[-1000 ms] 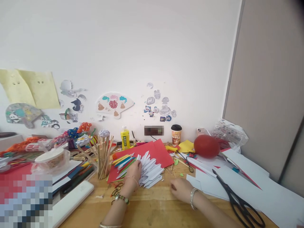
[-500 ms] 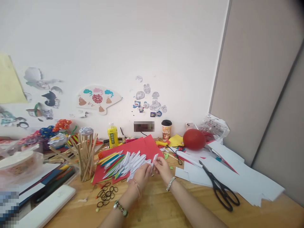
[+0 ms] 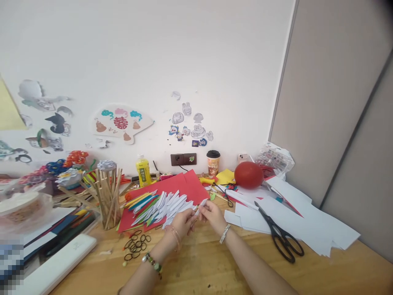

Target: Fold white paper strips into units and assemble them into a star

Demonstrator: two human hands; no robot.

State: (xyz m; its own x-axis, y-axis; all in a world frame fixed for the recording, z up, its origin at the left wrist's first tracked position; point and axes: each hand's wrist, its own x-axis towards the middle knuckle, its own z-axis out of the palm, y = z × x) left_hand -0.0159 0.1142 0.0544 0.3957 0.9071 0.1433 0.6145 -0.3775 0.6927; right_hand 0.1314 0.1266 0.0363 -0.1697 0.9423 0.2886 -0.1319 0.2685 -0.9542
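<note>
Between my two hands is a small piece of folded white paper [image 3: 203, 202], mostly covered by fingers. My left hand [image 3: 183, 223] is closed with its fingertips pinching the paper's lower left part. My right hand [image 3: 212, 215] is closed on its upper right end, thumb and forefinger pressed together. Just left of and behind my hands, a pile of folded paper strips [image 3: 172, 207], mostly white with some green, blue and yellow, lies on red paper sheets [image 3: 193, 184]. Several black rubber bands [image 3: 137, 243] lie on the wooden table [image 3: 190, 270] left of my left forearm.
Black-handled scissors [image 3: 281, 235] lie on white paper sheets [image 3: 316, 223] at the right. A red balloon [image 3: 249, 175], a lidded cup [image 3: 213, 164] and a yellow bottle [image 3: 143, 171] stand toward the wall. At left are a jar of wooden sticks [image 3: 108, 200] and a long white case [image 3: 61, 262].
The view has shifted slightly, so the scene sits a little higher and further left. Both hands still hold the folded paper; its visible tip now tilts more to the right.
</note>
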